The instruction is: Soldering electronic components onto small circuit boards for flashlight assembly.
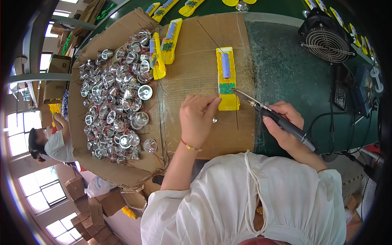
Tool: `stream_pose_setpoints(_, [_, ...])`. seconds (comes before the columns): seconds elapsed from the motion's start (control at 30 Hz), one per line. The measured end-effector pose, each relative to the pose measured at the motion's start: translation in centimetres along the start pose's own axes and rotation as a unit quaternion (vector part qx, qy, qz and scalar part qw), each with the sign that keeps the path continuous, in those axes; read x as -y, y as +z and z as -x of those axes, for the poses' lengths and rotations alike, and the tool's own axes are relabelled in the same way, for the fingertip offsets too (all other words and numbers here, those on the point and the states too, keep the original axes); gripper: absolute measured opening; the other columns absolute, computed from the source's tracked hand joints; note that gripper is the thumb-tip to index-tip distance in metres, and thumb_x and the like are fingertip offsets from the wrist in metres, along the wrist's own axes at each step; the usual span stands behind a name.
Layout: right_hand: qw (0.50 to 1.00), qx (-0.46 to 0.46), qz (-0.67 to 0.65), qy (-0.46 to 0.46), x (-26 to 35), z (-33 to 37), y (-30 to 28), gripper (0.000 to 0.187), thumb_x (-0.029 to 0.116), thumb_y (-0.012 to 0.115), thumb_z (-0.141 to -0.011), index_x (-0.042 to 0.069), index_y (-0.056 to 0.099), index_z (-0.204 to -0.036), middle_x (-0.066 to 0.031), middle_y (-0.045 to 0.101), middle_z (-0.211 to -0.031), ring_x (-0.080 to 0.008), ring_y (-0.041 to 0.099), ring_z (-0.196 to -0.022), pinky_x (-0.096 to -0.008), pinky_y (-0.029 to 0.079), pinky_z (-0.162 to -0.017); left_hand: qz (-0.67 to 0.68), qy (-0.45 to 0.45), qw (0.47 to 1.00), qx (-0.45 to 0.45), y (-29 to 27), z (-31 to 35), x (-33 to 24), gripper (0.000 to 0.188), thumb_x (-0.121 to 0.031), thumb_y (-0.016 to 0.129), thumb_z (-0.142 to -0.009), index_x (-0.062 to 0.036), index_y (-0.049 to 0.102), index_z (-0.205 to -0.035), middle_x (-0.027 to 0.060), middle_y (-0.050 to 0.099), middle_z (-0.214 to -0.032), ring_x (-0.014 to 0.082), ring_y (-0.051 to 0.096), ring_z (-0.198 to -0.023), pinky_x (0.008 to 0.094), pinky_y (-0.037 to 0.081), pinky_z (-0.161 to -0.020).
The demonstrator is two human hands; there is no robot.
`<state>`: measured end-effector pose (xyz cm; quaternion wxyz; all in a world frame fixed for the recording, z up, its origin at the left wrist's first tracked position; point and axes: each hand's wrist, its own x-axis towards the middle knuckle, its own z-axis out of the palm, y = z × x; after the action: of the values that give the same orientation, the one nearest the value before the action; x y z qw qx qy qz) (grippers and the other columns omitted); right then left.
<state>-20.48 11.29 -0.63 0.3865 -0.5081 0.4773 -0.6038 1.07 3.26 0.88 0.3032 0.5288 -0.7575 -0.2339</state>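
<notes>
A yellow plastic housing lies on the cardboard in front of me. In it sit a purple cylindrical battery and a small green circuit board. Gripped in my right hand is a black-handled soldering iron, its metal tip at the board's right edge. My left hand is closed in a pinch at the board's lower left. What its fingertips hold, if anything, is too small to make out. Thin dark wires stick out above and below the housing.
Silver reflector cups with red wires fill a cardboard tray at left. More yellow housings lie beside it. A black fan with a wire grille stands at far right, near dark cables. Another person is at far left.
</notes>
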Motion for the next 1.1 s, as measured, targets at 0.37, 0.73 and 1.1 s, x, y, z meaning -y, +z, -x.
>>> stream_pose_setpoints(0.37, [0.991,0.014,0.129,0.026,0.3,-0.6,0.6,0.016,0.01,0.07,-0.081,0.0,0.061,-0.089,-0.0052,0.062,-0.068,-0.0085,0.058,-0.059,-0.023,0.045,-0.054,0.066,-0.045,0.996,0.043,1.7,-0.5,0.7,0.007,-0.01,0.069,-0.076,-0.0027,0.068,-0.074,0.0078,0.057,-0.078,0.0222,0.055,-0.063,0.0331,0.045,-0.059])
stream_pose_setpoints(0.73, [0.993,-0.049,0.081,0.066,-0.2,0.7,0.1,0.02,0.013,0.069,-0.084,-0.001,0.058,-0.093,-0.0042,0.062,-0.073,-0.0069,0.055,-0.065,-0.0223,0.045,-0.058,0.066,-0.065,0.994,0.061,1.2,-0.8,0.6,0.009,-0.01,0.068,-0.076,-0.0011,0.069,-0.075,0.0096,0.058,-0.077,0.0205,0.056,-0.059,0.0309,0.046,-0.055])
stream_pose_setpoints(1.1, [0.994,-0.054,0.071,0.061,-0.3,1.3,-0.4,0.018,0.011,0.069,-0.083,0.0,0.059,-0.092,-0.0029,0.061,-0.073,-0.0064,0.054,-0.065,-0.0221,0.044,-0.058,-0.084,0.077,0.972,-0.206,-1.6,-0.5,-0.5,0.017,-0.015,0.078,-0.07,-0.0024,0.068,-0.076,0.0085,0.056,-0.081,0.025,0.057,-0.077,0.0353,0.048,-0.068])
